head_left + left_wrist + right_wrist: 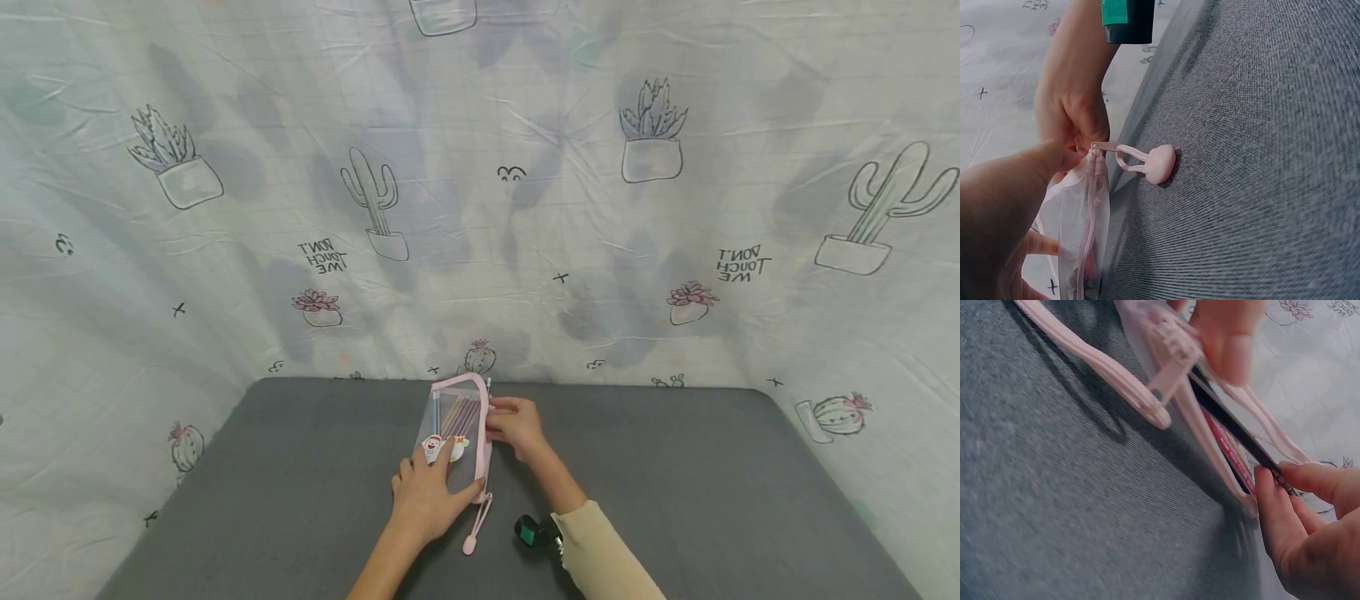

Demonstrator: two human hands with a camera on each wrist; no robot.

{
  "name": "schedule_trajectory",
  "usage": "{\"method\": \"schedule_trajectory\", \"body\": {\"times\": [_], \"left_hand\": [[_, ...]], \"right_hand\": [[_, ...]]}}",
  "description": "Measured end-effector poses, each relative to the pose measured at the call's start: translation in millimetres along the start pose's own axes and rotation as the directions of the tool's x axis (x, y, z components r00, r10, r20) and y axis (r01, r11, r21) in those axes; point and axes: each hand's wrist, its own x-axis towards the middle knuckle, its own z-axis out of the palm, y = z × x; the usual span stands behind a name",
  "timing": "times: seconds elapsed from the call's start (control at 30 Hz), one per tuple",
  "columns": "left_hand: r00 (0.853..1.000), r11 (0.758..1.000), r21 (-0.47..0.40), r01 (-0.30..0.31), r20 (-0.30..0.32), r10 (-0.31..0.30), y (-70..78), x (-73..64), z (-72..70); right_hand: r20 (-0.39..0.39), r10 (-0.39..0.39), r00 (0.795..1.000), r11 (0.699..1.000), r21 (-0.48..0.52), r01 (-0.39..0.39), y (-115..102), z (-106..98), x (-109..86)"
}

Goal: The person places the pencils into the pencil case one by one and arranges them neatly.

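Observation:
A see-through pencil case (482, 450) with pink trim lies on the grey table, its zipped side partly open. Colored pencils (461, 415) show through its clear face, which bears cartoon stickers. My left hand (427, 497) holds the case near its closer end, fingers spread over the face and thumb by the zipper edge. At the case's right side, my right hand (517, 427) pinches a black pencil (1241, 434) between thumb and fingers; most of the pencil sits within the opening. A red pencil (1229, 447) shows beside it. The pink zipper pull (1160, 164) hangs from the near end.
The grey tabletop (675, 483) extends to both sides. Behind it hangs a pale curtain (480, 208) printed with potted plants. A black and green wrist device (531, 531) sits at my right forearm.

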Motion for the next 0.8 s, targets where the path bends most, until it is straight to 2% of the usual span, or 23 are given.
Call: {"method": "schedule_trajectory", "body": {"times": [0.3, 0.5, 0.8], "left_hand": [[1.0, 1.0, -0.014, 0.003, 0.002, -0.003, 0.2, -0.9, 0.0], [1.0, 1.0, -0.005, 0.003, -0.007, -0.003, 1.7, -0.9, -2.1], [1.0, 1.0, -0.011, 0.009, 0.003, -0.009, 2.2, -0.7, -3.8]], "right_hand": [[-0.009, -0.008, 1.0, 0.998, -0.067, 0.008, 2.8, 10.9, -2.7], [0.014, -0.015, 1.0, 0.997, -0.082, 0.016, 5.9, 15.8, -3.0], [0.04, -0.015, 0.999, 0.996, -0.092, 0.018, 5.8, 12.5, -3.3]]}}
